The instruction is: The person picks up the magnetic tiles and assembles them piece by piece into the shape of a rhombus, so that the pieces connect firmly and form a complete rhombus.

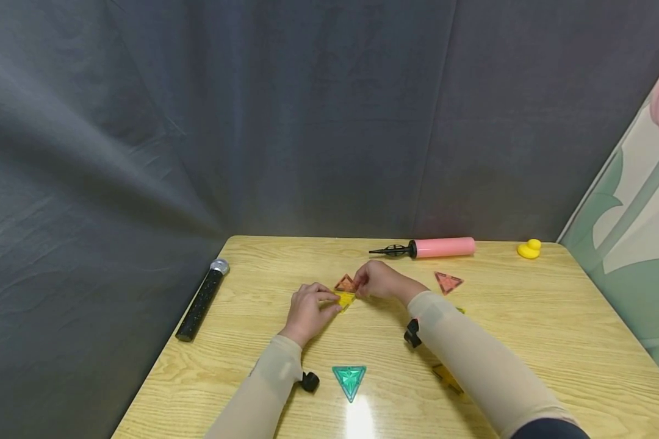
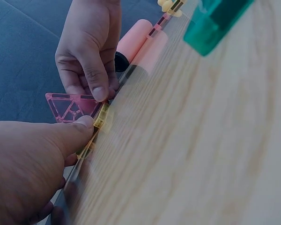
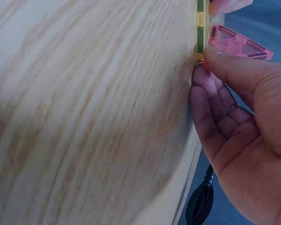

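Near the middle of the table, my left hand (image 1: pixel 307 312) holds a yellow see-through triangle tile (image 1: pixel 345 301) between thumb and fingers. Along the far edge of that tile stands a red see-through triangle tile (image 1: pixel 344 283), looking pink and tilted up from the yellow one in the left wrist view. With thumb and fingertips, my right hand (image 1: pixel 380 280) pinches the red tile's right corner, right at the joint with the yellow tile. A green triangle tile (image 1: pixel 349 379) lies closer to me, between the forearms.
Another red triangle tile (image 1: pixel 448 282) lies right of my right hand. A yellow tile (image 1: pixel 446 377) is partly hidden by the right forearm. A pink hand pump (image 1: pixel 445 247) and a yellow rubber duck (image 1: pixel 529 249) are at the back; a black microphone (image 1: pixel 202 302) lies along the left edge.
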The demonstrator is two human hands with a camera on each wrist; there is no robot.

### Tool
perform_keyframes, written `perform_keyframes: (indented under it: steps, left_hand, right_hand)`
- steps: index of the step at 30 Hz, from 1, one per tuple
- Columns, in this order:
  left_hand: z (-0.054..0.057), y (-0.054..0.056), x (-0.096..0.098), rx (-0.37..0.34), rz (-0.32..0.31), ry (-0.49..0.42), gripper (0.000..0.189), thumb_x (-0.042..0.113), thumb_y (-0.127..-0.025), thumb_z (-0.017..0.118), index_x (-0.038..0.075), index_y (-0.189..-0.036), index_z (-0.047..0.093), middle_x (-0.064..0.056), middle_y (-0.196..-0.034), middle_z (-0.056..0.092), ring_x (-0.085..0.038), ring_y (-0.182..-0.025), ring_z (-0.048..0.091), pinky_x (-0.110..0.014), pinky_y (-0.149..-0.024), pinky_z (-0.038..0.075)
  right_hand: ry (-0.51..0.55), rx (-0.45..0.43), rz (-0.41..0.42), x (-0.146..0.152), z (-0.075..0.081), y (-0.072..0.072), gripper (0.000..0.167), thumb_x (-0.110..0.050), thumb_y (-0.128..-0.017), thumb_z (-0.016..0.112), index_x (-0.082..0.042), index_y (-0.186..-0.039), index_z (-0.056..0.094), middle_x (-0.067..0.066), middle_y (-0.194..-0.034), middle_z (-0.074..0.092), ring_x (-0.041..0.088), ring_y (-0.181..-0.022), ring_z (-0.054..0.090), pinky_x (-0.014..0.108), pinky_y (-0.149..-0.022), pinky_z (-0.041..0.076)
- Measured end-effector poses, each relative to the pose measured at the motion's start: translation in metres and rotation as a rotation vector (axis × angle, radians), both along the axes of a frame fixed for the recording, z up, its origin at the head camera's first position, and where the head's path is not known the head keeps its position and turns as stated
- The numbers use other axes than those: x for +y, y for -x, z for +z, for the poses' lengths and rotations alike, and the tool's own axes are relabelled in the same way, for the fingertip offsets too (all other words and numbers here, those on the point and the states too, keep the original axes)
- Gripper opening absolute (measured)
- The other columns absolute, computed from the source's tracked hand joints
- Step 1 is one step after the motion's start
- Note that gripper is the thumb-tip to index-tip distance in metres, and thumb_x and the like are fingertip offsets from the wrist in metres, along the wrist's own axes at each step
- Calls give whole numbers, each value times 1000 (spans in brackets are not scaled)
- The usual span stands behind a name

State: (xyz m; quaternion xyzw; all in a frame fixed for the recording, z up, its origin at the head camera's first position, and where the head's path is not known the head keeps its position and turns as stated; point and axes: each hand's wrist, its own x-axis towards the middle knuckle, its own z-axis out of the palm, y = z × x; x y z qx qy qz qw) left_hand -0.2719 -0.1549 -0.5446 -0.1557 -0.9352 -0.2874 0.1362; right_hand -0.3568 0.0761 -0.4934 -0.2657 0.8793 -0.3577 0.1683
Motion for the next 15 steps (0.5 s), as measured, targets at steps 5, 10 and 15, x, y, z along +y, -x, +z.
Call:
perform_keyframes:
  steps: [5,10,15]
  left_hand:
    - [-1,0,0,11,-1,2,23,38,-92,83,28,-113,83,14,-112,67,-14,-107,56,-41,-92,42]
    - [-1,-1,0,-12,2,-9,23,38,-92,83,28,-113,83,13,-113,66,-14,-107,56,-41,-93,42]
    - [1,-2,-1,-32,7,-9,24,38,-92,83,28,-113,82,13,-114,66,-14,-109,56,-40,-94,42]
  right_hand:
    - [22,-9,-14,-1,-4,1,15,2,-85,84,-11,-90,81,-2,-81,74,15,-74,65,31,-68,55]
    - [54,-8,-19,1,-10,2,15,-1,-82,88,-11,-91,81,-3,-82,74,14,-76,67,30,-70,56]
    - [72,-15,-18,2,-12,3,15,-2,-81,89,-10,-91,81,-2,-81,74,14,-76,66,29,-69,55]
